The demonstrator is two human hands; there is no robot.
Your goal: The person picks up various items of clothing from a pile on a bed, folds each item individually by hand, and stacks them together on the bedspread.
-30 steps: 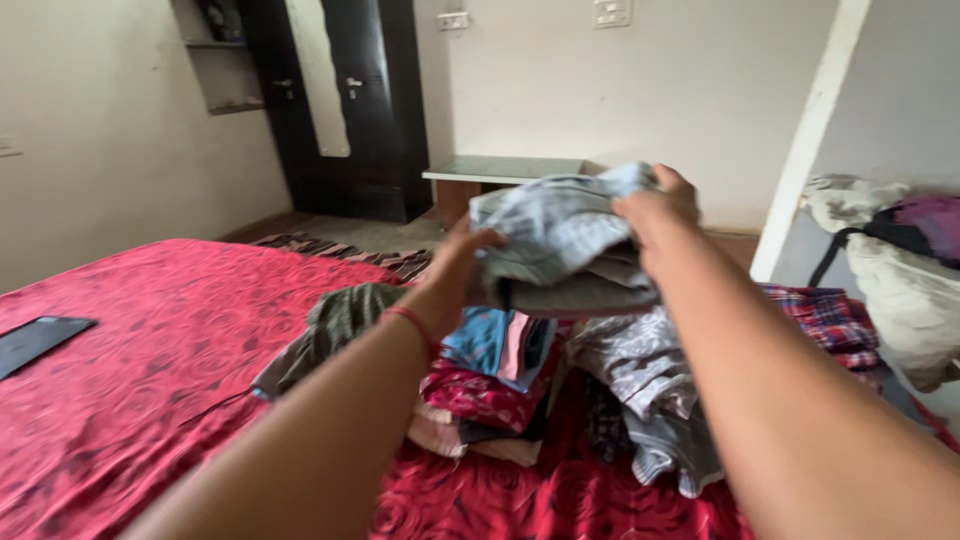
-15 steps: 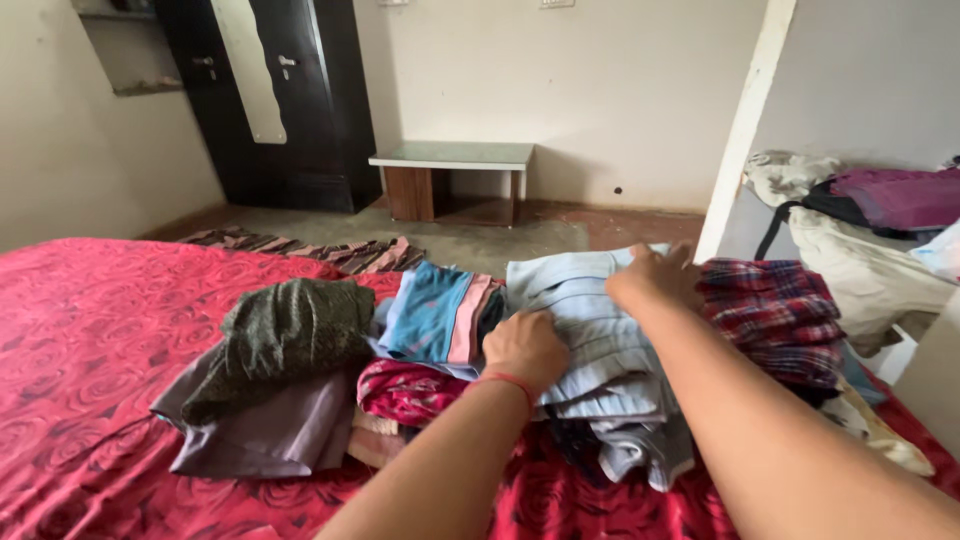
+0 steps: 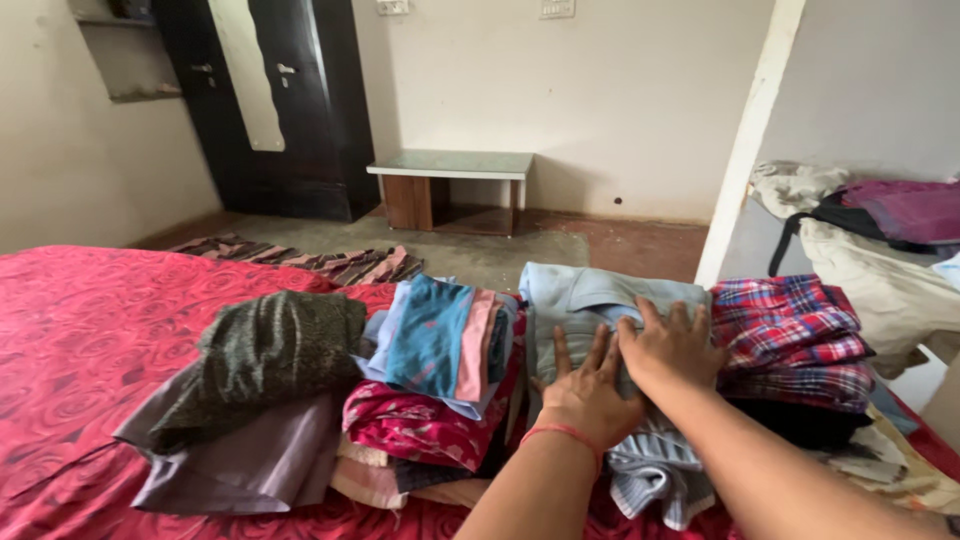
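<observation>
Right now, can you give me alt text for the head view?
Both hands, left hand and right hand, press flat on a folded light blue garment topping a clothes pile on a red bedspread, between a plaid stack and a teal-and-pink stack.

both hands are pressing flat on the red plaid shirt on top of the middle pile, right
Not quite. In the head view the left hand and right hand press flat on a pale blue folded garment topping the middle pile; the red plaid shirt lies on the pile beside it.

hands: 2, left hand (image 3: 585, 395), right hand (image 3: 672, 345)
clothes stacks on bed (image 3: 90, 330): 4
low tables (image 3: 452, 165): 1
wardrobes (image 3: 285, 100): 1
</observation>
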